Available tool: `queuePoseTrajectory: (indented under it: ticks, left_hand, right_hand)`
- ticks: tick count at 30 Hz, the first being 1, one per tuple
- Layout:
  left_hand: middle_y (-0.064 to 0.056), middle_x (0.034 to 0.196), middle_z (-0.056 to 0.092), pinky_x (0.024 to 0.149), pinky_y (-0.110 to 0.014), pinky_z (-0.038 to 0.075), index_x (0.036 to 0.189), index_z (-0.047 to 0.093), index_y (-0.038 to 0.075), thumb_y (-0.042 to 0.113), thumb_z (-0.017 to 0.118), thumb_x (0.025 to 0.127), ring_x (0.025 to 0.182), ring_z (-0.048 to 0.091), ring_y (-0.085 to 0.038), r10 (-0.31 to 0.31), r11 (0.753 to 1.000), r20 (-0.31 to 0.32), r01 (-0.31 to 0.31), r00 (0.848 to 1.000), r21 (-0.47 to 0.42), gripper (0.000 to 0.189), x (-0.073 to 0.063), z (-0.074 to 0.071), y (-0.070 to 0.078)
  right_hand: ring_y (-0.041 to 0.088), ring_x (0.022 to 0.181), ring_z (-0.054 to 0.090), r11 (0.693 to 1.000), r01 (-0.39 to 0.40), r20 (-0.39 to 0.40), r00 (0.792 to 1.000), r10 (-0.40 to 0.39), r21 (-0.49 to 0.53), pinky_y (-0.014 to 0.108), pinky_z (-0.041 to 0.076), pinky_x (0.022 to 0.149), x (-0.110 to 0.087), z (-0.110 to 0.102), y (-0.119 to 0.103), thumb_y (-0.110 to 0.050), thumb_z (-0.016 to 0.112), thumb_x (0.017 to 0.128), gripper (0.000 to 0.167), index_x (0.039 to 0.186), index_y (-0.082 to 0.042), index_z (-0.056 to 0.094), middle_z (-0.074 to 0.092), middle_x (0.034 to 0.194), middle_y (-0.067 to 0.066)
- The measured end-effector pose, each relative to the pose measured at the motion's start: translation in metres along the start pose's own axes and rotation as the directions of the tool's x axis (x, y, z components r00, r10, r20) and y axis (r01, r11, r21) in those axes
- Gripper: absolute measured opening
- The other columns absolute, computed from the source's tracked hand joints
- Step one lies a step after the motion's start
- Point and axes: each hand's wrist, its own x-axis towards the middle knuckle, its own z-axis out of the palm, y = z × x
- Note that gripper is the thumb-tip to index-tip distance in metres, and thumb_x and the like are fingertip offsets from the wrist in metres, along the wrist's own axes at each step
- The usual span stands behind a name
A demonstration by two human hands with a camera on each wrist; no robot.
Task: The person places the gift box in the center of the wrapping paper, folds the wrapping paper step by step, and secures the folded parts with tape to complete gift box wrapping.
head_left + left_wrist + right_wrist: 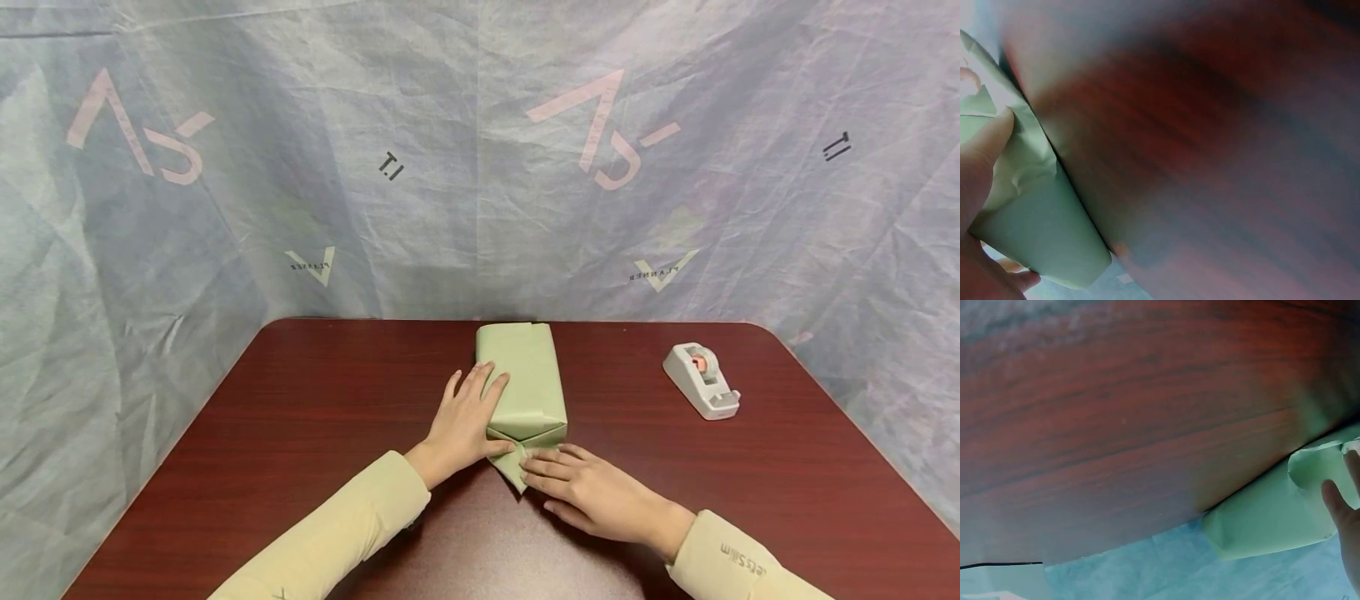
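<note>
A box wrapped in pale green paper lies on the table with its near end toward me. At that end a loose pointed flap of the paper sticks out. My left hand rests on the left side of the box with fingers spread over its top edge, and the thumb touches the folded end. With fingers nearly straight, my right hand touches the flap from the right. In the left wrist view the left thumb presses on the creased paper. Fingers of the right hand touch the paper in the right wrist view.
A white tape dispenser with a roll of tape stands at the right of the dark red wooden table. Behind the table and along both sides hangs a grey printed cloth.
</note>
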Motion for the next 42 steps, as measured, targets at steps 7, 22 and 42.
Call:
queuePoseTrajectory:
  ticks: [7,22,42]
  left_hand:
    - [-0.012,0.147,0.028,0.109,-0.049,0.021,0.142,0.028,0.015,0.065,0.070,0.063,0.137,0.025,-0.026,-0.002,1.000,0.010,0.002,1.000,-0.001,0.103,0.000,-0.001,0.000]
    - [-0.011,0.148,0.027,0.110,-0.047,0.019,0.143,0.028,0.015,0.064,0.070,0.064,0.137,0.026,-0.025,-0.017,1.000,0.017,0.017,1.000,-0.015,0.102,0.000,0.000,0.003]
    - [-0.011,0.147,0.028,0.110,-0.047,0.020,0.143,0.028,0.015,0.065,0.069,0.064,0.137,0.025,-0.025,-0.011,1.000,0.003,0.011,1.000,-0.002,0.101,0.000,0.002,0.001]
  right_hand:
    - [0.019,0.119,0.052,1.000,-0.013,0.054,0.998,0.012,0.019,0.044,0.042,0.095,-0.005,0.002,-0.002,-0.032,0.060,0.087,0.046,0.129,-0.013,0.054,0.054,0.132,0.003]
    - [0.019,0.127,0.044,0.995,-0.086,0.196,0.978,0.074,0.052,0.049,0.036,0.099,-0.013,0.000,-0.007,-0.039,0.046,0.094,0.050,0.137,-0.013,0.043,0.045,0.140,0.002]
    - [0.020,0.130,0.040,0.998,-0.036,0.233,0.972,0.025,0.046,0.051,0.035,0.098,-0.008,0.000,-0.010,-0.047,0.043,0.093,0.058,0.139,-0.012,0.040,0.041,0.143,0.003]
